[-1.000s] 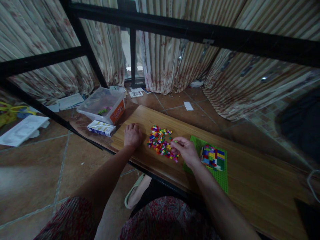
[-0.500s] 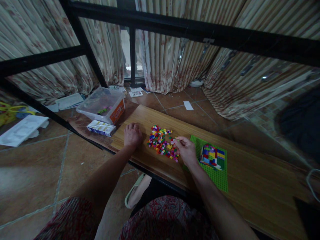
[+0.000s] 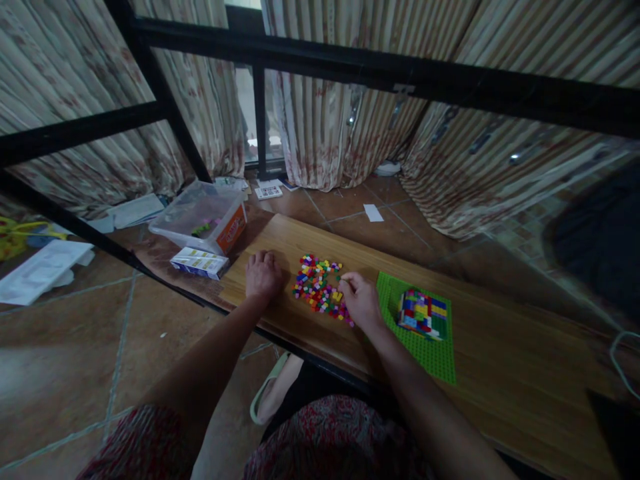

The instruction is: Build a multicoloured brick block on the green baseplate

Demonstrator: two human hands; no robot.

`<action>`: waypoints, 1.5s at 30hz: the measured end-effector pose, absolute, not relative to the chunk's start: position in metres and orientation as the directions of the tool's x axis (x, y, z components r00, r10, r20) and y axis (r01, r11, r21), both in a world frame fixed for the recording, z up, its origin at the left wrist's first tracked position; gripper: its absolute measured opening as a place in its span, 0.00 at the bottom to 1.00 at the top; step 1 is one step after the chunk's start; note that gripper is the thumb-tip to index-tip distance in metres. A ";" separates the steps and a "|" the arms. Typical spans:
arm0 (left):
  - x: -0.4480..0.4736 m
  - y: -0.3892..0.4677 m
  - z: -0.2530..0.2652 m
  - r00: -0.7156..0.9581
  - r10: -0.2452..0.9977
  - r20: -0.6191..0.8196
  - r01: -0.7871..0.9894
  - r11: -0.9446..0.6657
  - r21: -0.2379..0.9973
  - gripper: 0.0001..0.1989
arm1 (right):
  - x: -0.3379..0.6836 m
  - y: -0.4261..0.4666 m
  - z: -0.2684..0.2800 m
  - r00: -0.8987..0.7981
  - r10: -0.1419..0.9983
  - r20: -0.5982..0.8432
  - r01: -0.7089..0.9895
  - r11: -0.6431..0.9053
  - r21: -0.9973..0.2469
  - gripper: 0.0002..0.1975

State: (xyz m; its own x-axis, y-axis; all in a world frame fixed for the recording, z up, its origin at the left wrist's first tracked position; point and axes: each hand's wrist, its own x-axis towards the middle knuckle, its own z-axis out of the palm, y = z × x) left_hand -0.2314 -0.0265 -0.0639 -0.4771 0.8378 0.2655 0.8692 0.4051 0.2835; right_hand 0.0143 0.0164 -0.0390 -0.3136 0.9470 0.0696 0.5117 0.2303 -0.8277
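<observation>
A loose pile of small colourful toy bricks (image 3: 320,287) lies in the middle of the wooden bench. At the pile's right edge is my right hand (image 3: 361,300), thumb and fingertips pinched together; whatever is between them is too small to make out. My left hand (image 3: 263,275) rests palm down on the bench left of the pile, fingers lying on the wood, holding nothing I can see. To the right, a green baseplate (image 3: 425,357) carries a block-shaped build of multicoloured bricks (image 3: 424,312).
A clear plastic bin (image 3: 175,217) with a few pieces inside stands beyond the bench's left end, a blue-and-white box (image 3: 199,263) before it. Black metal bars (image 3: 320,60) cross in front of curtains (image 3: 320,140). A white tray (image 3: 43,270) lies at far left.
My right hand has shifted slightly left along the pile's right edge, its fingers still pinched. My left hand stays on the bench. The view has moved a little.
</observation>
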 end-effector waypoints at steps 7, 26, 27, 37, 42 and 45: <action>-0.232 -0.027 -0.064 -0.472 0.834 0.285 0.875 0.403 0.270 0.19 | -0.006 0.017 -0.038 -0.330 0.935 0.132 0.630 0.322 -0.706 0.11; -0.233 -0.027 -0.064 -0.460 0.836 0.298 0.883 0.397 0.249 0.19 | 0.007 0.016 -0.027 -0.231 0.964 0.135 0.309 0.204 -0.929 0.12; -0.234 -0.027 -0.064 -0.457 0.838 0.299 0.885 0.397 0.243 0.19 | 0.011 0.013 -0.024 -0.216 0.969 0.122 0.285 0.182 -0.941 0.13; -0.239 -0.025 -0.065 -0.429 0.844 0.321 0.898 0.360 0.252 0.21 | 0.081 -0.025 -0.001 -0.091 0.995 0.035 0.220 0.054 -0.974 0.15; -0.238 -0.024 -0.063 -0.434 0.844 0.316 0.897 0.372 0.239 0.21 | 0.127 -0.020 -0.002 0.060 0.998 0.028 0.238 0.013 -0.971 0.18; -0.238 -0.024 -0.063 -0.437 0.843 0.315 0.896 0.376 0.238 0.21 | 0.147 -0.010 -0.002 0.095 0.993 0.071 0.312 0.038 -0.949 0.20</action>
State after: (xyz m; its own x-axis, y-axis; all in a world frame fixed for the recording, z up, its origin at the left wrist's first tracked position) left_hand -0.2381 -0.0241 -0.0633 -0.4372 0.8425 0.3147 0.8956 0.3758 0.2381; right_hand 0.1472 -0.0096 -0.0022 0.0946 0.9930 0.0708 0.3123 0.0379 -0.9492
